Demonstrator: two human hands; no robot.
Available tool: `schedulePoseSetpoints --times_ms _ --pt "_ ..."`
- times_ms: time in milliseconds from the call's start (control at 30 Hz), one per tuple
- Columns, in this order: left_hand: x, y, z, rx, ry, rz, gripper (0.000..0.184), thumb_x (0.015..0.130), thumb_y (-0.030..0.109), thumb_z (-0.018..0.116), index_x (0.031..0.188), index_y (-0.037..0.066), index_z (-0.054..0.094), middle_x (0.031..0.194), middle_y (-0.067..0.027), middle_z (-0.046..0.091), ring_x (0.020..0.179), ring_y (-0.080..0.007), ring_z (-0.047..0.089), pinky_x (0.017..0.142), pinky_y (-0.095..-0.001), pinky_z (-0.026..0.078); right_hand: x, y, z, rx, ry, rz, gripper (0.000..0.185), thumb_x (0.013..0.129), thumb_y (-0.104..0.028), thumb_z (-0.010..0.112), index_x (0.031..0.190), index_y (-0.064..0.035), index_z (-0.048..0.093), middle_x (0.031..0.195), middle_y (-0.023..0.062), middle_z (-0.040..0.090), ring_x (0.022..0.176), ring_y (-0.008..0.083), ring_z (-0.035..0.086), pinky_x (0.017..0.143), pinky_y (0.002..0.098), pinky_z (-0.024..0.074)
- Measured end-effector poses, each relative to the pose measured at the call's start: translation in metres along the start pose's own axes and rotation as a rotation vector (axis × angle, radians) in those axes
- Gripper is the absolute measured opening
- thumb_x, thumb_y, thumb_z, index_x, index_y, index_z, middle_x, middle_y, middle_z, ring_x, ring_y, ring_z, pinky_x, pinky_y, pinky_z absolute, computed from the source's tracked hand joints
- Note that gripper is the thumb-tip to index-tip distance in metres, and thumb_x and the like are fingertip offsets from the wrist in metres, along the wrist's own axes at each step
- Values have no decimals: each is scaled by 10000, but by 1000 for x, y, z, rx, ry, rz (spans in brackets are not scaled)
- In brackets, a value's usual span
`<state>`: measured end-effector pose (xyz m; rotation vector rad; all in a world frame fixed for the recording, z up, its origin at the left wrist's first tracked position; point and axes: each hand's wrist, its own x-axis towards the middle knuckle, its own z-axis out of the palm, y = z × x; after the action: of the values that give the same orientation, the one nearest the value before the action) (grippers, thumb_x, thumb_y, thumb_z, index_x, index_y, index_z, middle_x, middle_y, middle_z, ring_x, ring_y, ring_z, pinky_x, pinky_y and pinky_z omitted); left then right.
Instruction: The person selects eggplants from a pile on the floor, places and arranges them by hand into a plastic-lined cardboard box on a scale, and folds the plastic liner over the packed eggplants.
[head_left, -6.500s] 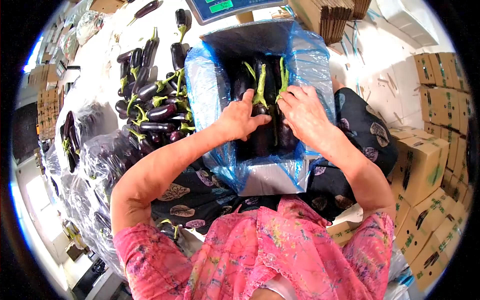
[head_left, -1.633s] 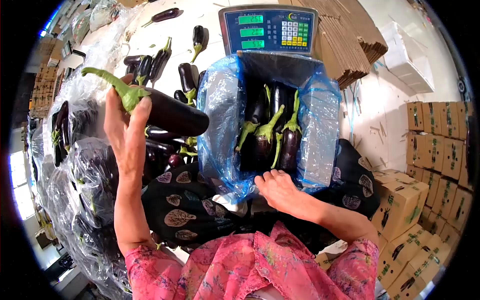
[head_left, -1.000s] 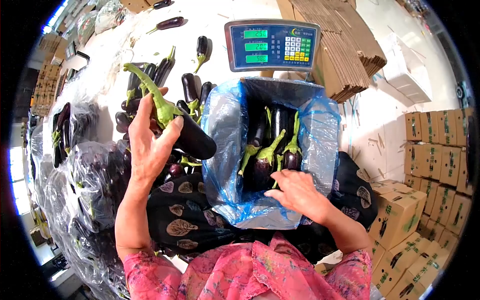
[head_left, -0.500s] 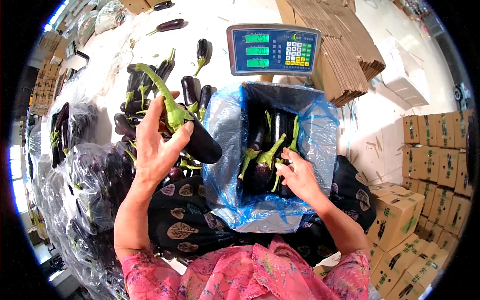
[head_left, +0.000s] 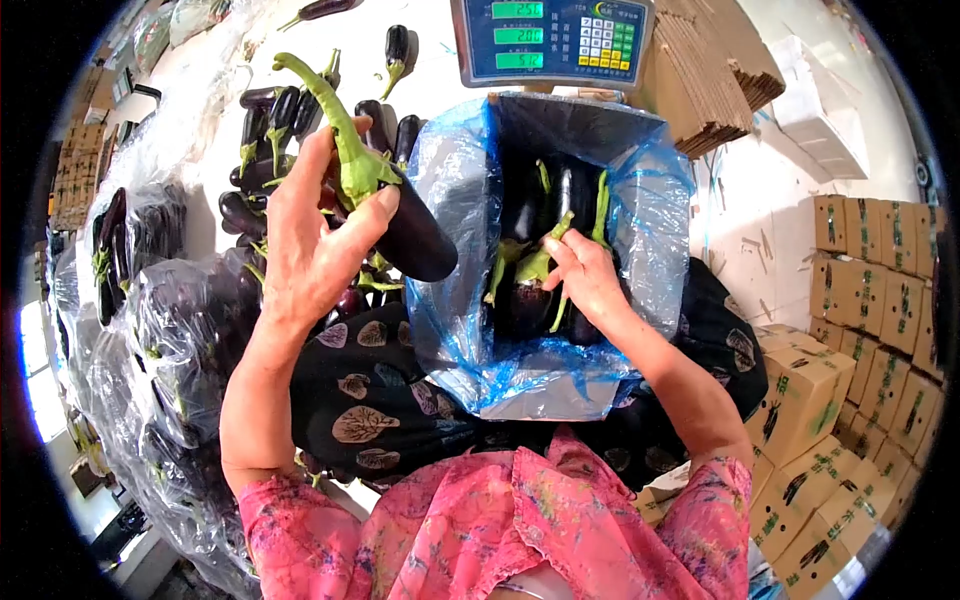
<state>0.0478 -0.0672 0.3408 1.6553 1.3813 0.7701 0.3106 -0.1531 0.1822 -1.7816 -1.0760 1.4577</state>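
My left hand point(head_left: 312, 240) is closed around the green cap of a dark purple eggplant point(head_left: 422, 238), held up beside the box's left rim. Its long pale stem points up and away, and its body hangs toward the box. Inside the box, lined with blue plastic point(head_left: 447, 300), several eggplants lie side by side. My right hand point(head_left: 592, 278) reaches in there, thumb and fingers pinching the green stem of another eggplant point(head_left: 528, 305) lying on top. Part of that stem is hidden by my fingers.
Behind the box stands a scale display point(head_left: 550, 42) with lit green readouts. Loose eggplants point(head_left: 283, 110) lie on the floor to the left, near plastic-wrapped ones point(head_left: 185, 330). Flattened cardboard point(head_left: 690, 80), a white foam box point(head_left: 815, 110) and stacked cartons point(head_left: 805, 395) are on the right.
My right hand has shifted left and closed on the stem of the top eggplant. My left hand still holds its eggplant. The whole view has tilted, so the box and scale appear higher.
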Motion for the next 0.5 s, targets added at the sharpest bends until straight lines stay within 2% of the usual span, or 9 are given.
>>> schedulePoseSetpoints --times_ms 67,133,167,267,300,433,500 --pt "-1 0 3 -42 39 38 579 830 156 695 1354 -17 521 963 -35 626 861 -117 590 793 -268 491 9 7 -5 -56 33 -97 275 1008 -259 575 986 12 616 761 147 683 570 209 672 571 355 532" --pt "-1 -4 3 -16 12 80 597 829 178 699 1363 -20 521 955 -43 627 871 -121 589 806 -278 489 15 -5 -23 -137 -48 -154 296 1015 -271 550 992 15 625 778 165 690 573 236 667 588 382 533" --pt "-2 -4 3 -11 4 76 599 829 187 699 1362 -23 523 953 -44 628 872 -124 587 807 -278 486 16 -12 -30 -217 -117 -188 316 1021 -284 531 984 20 608 817 186 703 587 290 675 608 425 534" --pt "0 -3 6 22 -24 105 601 832 200 698 1360 -30 528 955 -47 632 873 -126 582 806 -270 478 22 -8 -27 -495 -109 -229 323 1020 -287 532 967 28 580 799 213 697 619 327 688 632 460 533" --pt "1 -3 6 36 -28 120 602 833 203 698 1360 -32 529 958 -48 634 873 -126 580 804 -267 475 20 -15 -22 -430 -116 -107 324 1013 -279 539 948 38 565 754 230 686 638 338 698 647 468 539" --pt "4 -3 4 30 7 103 613 831 217 700 1362 -36 529 972 -47 639 870 -116 574 787 -257 472 19 -19 -15 -462 -63 -65 312 994 -255 565 931 50 586 712 228 678 630 329 706 661 456 557" --pt "7 -4 3 27 31 103 622 830 217 700 1376 -26 529 990 -52 649 881 -115 578 782 -256 475 25 -17 -12 -515 -62 -55 325 1000 -254 559 881 49 544 742 248 667 590 309 695 614 429 549"
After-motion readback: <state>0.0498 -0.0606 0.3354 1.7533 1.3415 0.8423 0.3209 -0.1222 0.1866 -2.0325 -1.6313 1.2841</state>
